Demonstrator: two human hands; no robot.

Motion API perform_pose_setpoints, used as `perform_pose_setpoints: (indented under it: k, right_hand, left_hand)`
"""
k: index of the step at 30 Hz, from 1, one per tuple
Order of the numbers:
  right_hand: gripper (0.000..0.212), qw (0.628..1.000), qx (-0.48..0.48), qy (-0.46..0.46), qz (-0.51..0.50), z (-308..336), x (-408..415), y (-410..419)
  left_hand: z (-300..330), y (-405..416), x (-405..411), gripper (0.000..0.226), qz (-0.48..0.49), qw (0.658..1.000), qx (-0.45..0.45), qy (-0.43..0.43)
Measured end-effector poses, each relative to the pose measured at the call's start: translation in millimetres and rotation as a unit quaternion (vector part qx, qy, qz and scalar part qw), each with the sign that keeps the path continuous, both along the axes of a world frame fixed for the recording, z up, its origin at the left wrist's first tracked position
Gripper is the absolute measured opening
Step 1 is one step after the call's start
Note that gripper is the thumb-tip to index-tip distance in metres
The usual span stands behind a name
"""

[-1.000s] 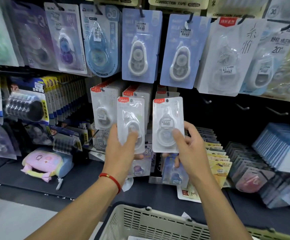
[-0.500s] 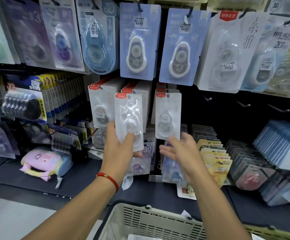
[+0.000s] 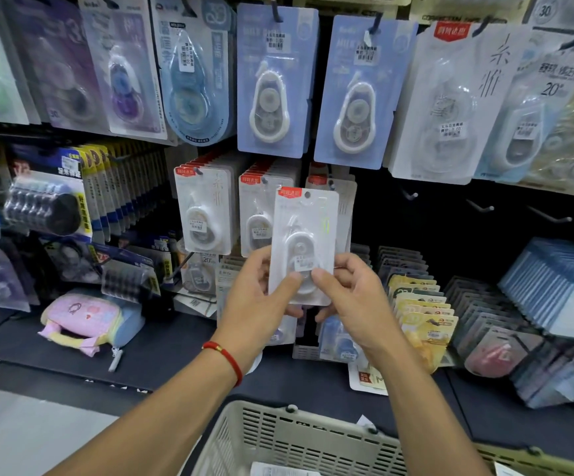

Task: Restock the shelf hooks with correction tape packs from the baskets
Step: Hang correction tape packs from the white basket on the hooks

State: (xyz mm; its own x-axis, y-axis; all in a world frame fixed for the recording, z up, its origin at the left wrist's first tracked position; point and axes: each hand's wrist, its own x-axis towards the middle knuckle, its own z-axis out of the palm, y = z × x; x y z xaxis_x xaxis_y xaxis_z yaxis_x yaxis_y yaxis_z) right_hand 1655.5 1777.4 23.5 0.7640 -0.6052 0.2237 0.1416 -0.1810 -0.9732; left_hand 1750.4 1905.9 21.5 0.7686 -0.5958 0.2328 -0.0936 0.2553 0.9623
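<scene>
Dark shelf (image 3: 162, 352), pale floor (image 3: 21, 434)

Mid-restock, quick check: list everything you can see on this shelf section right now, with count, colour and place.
held correction tape pack: one, clear and white with a red tab, in front of the middle hooks
hung packs of the same kind: three stacks, white with red tabs, middle hooks
blue-card packs: two, pale blue, upper row centre
empty hooks: at least three, dark, right of the stacks
pencil case: one, pink and blue, lower shelf left
basket: one, beige, bottom centre
bracelet: one, red, left wrist
left hand: grips the pack's left edge
right hand: grips its right edge
</scene>
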Motion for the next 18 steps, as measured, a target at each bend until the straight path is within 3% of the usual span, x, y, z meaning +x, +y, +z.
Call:
perform_pose_setpoints:
  k: [6,15,18]
  right_hand:
    - [0.020,0.996,-0.008,-0.047,-0.073,1.0,1.3,-0.7]
    - [0.027,0.992,0.036,-0.081,-0.092,5.1,3.4,2.4]
    - [0.027,0.992,0.034,-0.057,-0.108,3.3,5.4,0.1]
  left_hand:
    - [1.9,0.2,-3.2,0.059,-0.029,1.000,-0.003,-0.004]
    - [2.6,0.5,-3.9,0.056,-0.058,0.998,-0.036,-0.003]
    - [-0.5,-1.5,-0.2,0.053,-0.040,0.998,0.003,-0.039]
